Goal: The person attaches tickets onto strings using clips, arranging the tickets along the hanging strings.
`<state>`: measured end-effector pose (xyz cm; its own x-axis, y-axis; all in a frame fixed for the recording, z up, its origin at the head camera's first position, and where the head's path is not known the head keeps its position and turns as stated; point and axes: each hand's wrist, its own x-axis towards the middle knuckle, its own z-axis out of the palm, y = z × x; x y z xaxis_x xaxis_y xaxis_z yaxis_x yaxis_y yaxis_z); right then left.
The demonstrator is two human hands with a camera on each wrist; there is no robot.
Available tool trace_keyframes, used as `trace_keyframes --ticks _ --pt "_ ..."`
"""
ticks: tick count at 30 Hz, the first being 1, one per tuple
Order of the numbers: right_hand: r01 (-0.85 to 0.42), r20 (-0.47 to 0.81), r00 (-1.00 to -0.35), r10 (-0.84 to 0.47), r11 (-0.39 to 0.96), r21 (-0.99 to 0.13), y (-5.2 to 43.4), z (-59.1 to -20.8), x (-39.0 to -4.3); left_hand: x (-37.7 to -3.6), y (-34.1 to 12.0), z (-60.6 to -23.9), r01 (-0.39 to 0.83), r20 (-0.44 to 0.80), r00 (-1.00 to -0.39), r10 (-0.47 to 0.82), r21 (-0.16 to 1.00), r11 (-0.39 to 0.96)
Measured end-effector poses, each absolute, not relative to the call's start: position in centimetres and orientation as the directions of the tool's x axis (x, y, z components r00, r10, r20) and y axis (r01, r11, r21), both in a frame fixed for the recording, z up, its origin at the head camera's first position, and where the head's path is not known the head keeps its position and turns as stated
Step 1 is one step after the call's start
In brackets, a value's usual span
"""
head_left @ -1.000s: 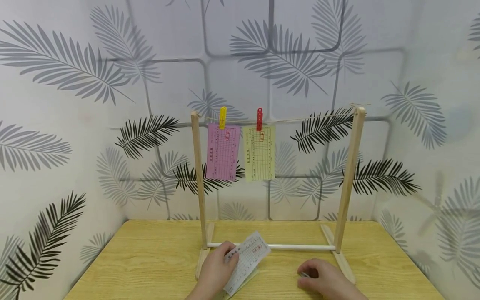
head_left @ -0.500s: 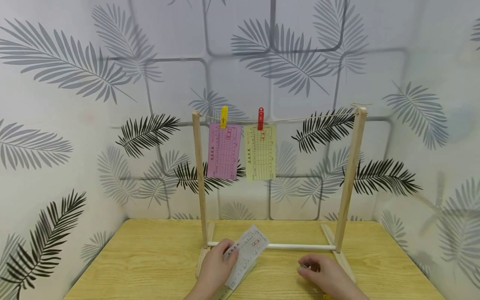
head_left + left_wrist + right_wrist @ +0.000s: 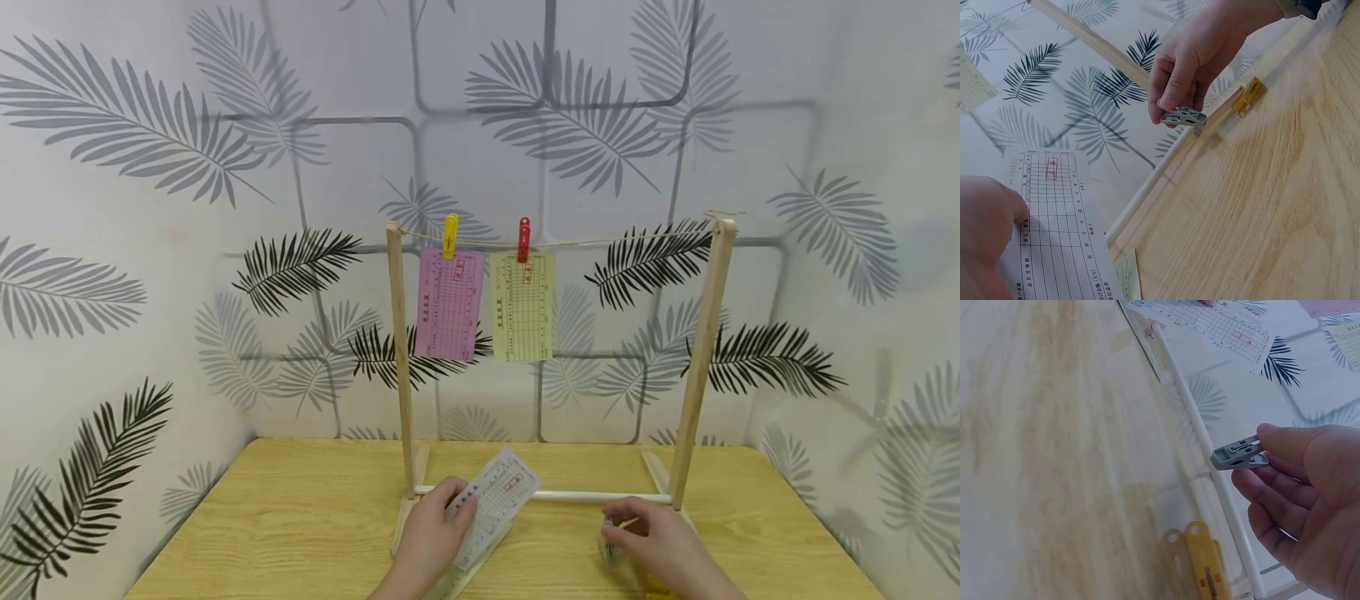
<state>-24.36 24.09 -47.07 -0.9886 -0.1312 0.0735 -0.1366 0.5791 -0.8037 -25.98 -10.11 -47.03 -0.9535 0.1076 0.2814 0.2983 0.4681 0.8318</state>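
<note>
My left hand point(image 3: 432, 537) holds a white printed slip point(image 3: 495, 505) tilted above the table, also the white slip point(image 3: 1060, 237) in the left wrist view. My right hand point(image 3: 651, 542) pinches a grey clothespin point(image 3: 1240, 454) between thumb and fingers, just above the table; the same grey clothespin point(image 3: 1183, 117) shows in the left wrist view. A wooden rack point(image 3: 701, 350) stands behind the hands with a string across its top. A pink slip point(image 3: 448, 303) hangs from a yellow peg point(image 3: 450, 236) and a yellow slip point(image 3: 522, 307) from a red peg point(image 3: 522, 239).
A yellow clothespin point(image 3: 1205, 562) lies on the wooden table point(image 3: 300, 533) by my right hand, next to the rack's white bottom rod point(image 3: 585, 496). Another slip point(image 3: 1125, 278) lies under the held one. Leaf-patterned walls close in the table on three sides.
My right hand has lifted the grey clothespin off the table and moved slightly right. My left hand has raised the white slip a little.
</note>
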Motion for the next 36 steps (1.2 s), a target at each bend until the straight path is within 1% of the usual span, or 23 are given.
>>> trace_keyframes --ticks 8,14,23,27,33,36 --pt "-0.158 0.092 -0.985 -0.149 0.532 -0.832 24.6 -45.0 -24.3 -26.0 -10.5 -46.6 0.311 0.299 -0.949 0.098 0.849 0.426" --pt "-0.185 0.124 -0.982 -0.145 0.570 -0.801 24.5 -42.9 -24.1 -26.3 -10.3 -45.6 0.334 0.314 -0.942 0.116 0.857 0.391" --pt "-0.234 0.188 -0.972 -0.140 0.574 -0.785 24.7 -38.7 -24.3 -26.5 -9.1 -43.8 0.356 0.338 -0.935 0.112 0.878 0.321" --pt "-0.279 0.247 -0.959 -0.135 0.590 -0.758 24.6 -36.6 -24.4 -26.5 -8.3 -43.1 0.370 0.356 -0.929 0.104 0.884 0.287" --pt "-0.367 0.377 -0.918 -0.125 0.633 -0.682 24.3 -34.1 -24.6 -26.5 -7.2 -42.0 0.379 0.368 -0.925 0.089 0.893 0.242" --pt "-0.391 0.423 -0.898 -0.119 0.655 -0.646 24.3 -32.9 -24.8 -26.6 -6.7 -41.6 0.375 0.368 -0.927 0.076 0.898 0.229"
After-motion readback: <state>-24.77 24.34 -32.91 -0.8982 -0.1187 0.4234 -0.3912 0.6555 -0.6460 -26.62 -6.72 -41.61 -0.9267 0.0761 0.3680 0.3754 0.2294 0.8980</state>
